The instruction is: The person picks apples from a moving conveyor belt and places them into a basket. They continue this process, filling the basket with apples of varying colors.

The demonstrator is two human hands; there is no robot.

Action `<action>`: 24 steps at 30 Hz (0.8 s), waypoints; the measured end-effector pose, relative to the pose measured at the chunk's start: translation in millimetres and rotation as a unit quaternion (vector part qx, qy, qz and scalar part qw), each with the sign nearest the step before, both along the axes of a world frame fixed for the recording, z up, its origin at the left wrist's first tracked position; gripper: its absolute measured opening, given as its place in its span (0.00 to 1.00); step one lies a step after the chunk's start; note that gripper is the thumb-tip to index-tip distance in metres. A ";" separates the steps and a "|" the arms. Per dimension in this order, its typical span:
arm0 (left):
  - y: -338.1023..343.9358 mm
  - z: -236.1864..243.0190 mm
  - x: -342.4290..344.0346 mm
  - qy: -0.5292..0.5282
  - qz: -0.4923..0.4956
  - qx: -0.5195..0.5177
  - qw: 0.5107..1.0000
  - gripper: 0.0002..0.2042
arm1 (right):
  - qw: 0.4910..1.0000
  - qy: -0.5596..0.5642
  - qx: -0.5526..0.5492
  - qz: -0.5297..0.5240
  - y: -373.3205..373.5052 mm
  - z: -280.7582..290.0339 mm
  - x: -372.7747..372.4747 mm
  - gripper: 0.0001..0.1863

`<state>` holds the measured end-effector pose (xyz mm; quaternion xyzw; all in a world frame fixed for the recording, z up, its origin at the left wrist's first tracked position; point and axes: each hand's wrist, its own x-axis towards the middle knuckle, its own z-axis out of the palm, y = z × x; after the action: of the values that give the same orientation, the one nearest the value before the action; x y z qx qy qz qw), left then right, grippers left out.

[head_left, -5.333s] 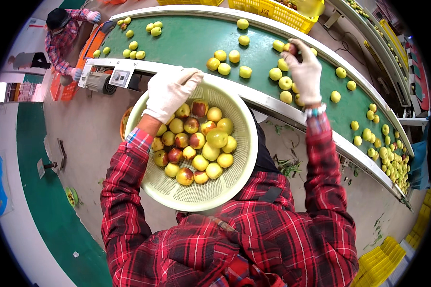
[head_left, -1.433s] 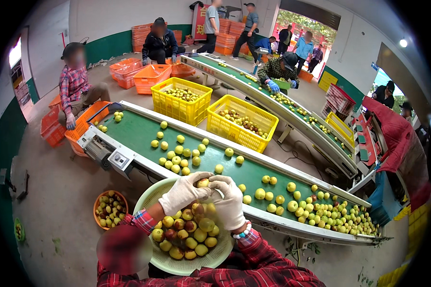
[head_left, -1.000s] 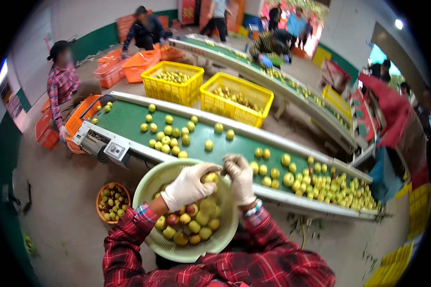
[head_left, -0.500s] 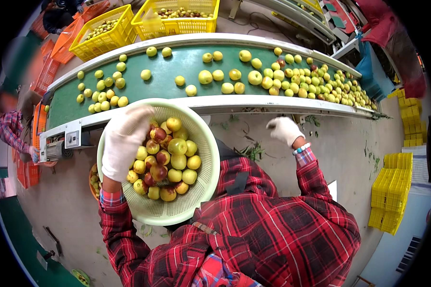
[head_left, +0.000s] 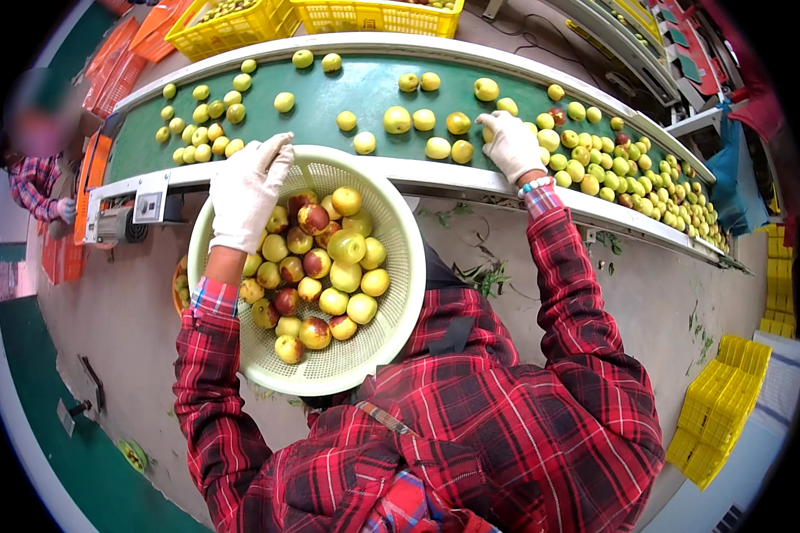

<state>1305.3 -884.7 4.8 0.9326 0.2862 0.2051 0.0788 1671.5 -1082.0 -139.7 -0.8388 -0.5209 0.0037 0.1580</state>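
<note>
A pale green perforated basket (head_left: 391, 311) of yellow and red-blotched fruit (head_left: 316, 333) sits at my front, left of centre. My left hand (head_left: 249, 195), in a white glove, is curled at its upper-left rim, fingers closed over it. My right hand (head_left: 509, 147), also gloved, reaches over the near edge of the green conveyor belt (head_left: 311, 107). Its bent fingers are apart at a fruit partly hidden by them; I see no grip on it. Loose green-yellow fruit is spread along the belt, bunched densely at its right end (head_left: 676, 195).
A co-worker (head_left: 36, 186) is beside the belt's motor (head_left: 116, 226) at left. Yellow crates (head_left: 227, 31) of fruit and orange crates (head_left: 142, 35) lie beyond. A second conveyor (head_left: 622, 49) runs at upper right. Stacked yellow crates (head_left: 720, 400) stand at lower right; leaves (head_left: 484, 280) litter the floor.
My right hand has moved up from beside the belt to over the fruit on it. My left hand stays at the basket's rim. The basket and belt now appear higher in the view.
</note>
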 end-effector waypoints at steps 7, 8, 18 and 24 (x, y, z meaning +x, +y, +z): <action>10.8 -13.2 -14.6 0.005 0.011 0.022 1.000 0.12 | 0.502 0.803 0.315 0.065 -8.3 51.8 -58.9 0.33; 12.1 -12.0 -13.5 0.003 0.009 0.025 1.000 0.12 | 0.481 0.817 0.309 0.080 -9.8 64.6 -72.7 0.35; 18.2 -12.4 -9.8 0.011 -0.012 0.018 1.000 0.11 | 0.821 0.394 0.295 0.289 21.6 149.6 -204.4 0.20; 11.2 -10.9 -5.0 -0.010 0.008 -0.001 1.000 0.10 | 0.824 0.447 0.346 0.042 9.7 97.6 -145.9 0.10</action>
<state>1300.3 -873.5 -6.0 0.9282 0.2930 0.2145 0.0807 1525.6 -1072.3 -42.1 -0.6129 -0.3948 0.2048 0.6531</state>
